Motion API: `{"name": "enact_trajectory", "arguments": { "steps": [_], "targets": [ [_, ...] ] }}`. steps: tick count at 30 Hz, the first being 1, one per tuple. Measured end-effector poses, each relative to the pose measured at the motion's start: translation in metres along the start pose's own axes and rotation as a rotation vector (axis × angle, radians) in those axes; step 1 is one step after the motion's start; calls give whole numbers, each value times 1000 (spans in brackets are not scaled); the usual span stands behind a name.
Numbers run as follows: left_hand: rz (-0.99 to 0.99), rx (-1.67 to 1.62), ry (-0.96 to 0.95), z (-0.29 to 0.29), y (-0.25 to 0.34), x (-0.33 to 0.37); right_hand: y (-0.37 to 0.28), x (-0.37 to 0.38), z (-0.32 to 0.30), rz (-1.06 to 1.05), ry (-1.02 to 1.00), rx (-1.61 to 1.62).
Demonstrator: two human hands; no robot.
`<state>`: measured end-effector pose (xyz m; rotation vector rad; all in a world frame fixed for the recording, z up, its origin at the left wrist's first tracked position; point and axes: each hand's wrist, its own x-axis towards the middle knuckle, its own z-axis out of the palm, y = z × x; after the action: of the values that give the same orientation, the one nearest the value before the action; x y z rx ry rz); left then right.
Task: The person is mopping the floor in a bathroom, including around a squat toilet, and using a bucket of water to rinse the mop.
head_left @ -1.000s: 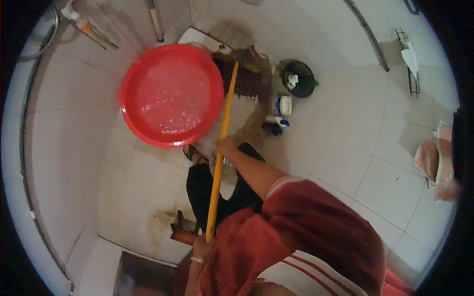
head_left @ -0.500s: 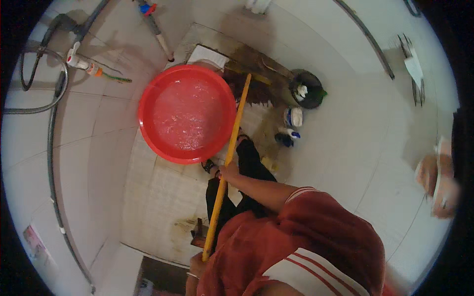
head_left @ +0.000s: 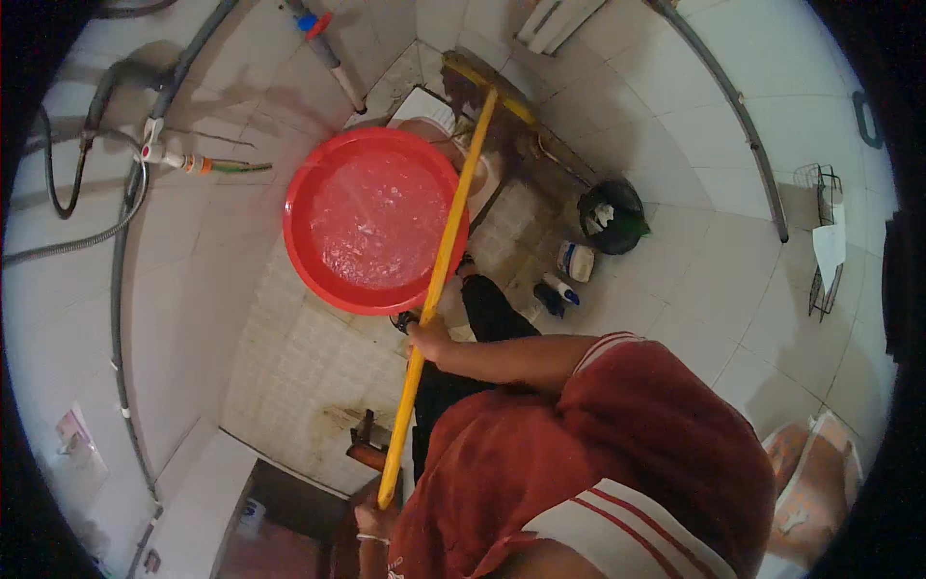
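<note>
Both my hands hold a long broom with a yellow handle (head_left: 453,212). My right hand (head_left: 431,340) wraps round the middle of the handle. At its near end, my left hand (head_left: 374,518), with a light band at the wrist, is closed round the handle tip. The broom's dark brown bristle head (head_left: 473,95), with a yellow bar, is at the far wall and floor corner. The handle passes over the right rim of a large red basin (head_left: 297,224) of rippling water. Part of a white squat toilet (head_left: 424,108) shows behind the basin.
A black bin (head_left: 632,205) stands by the right wall, near a white tub (head_left: 576,261) and bottles (head_left: 555,294). Pipes and a tap (head_left: 164,154) run along the left wall. A wire rack (head_left: 826,241) hangs at right. A brown wooden stool (head_left: 367,452) is partly hidden near my left hand.
The broom head has moved farther off toward the back wall, baring more of the toilet. Both hands keep their grip on the handle. My view has shifted a little.
</note>
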<state>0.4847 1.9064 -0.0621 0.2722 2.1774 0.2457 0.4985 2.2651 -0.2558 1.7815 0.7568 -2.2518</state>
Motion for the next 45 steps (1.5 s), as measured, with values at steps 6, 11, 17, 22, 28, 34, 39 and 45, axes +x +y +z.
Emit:
{"name": "enact_trajectory", "arguments": {
  "steps": [6, 11, 17, 22, 28, 34, 39, 45],
  "targets": [
    [52, -360, 74, 43, 44, 38, -62, 41, -1, -256, 54, -89],
    [-274, -1052, -276, 45, 157, 114, -133, 96, -35, -485, 71, -494],
    [-405, -739, -328, 33, 241, 155, -154, 247, -164, -610, 361, -835],
    [-622, -279, -312, 80, 210, 164, -192, 423, -261, -539, 507, -950],
    [-885, -354, -284, 93, 200, 143, -251, 583, -258, -947, 208, -1316],
    [-1010, -282, -275, 136, 303, 300, -211, 683, -233, -1024, 65, -1208],
    [-994, -101, -352, 76, 245, 178, -155, 682, -262, -627, 18, -1190],
    [-820, 110, -392, 26, 242, 175, -152, 584, -271, -622, -42, -959]
  ]
}}
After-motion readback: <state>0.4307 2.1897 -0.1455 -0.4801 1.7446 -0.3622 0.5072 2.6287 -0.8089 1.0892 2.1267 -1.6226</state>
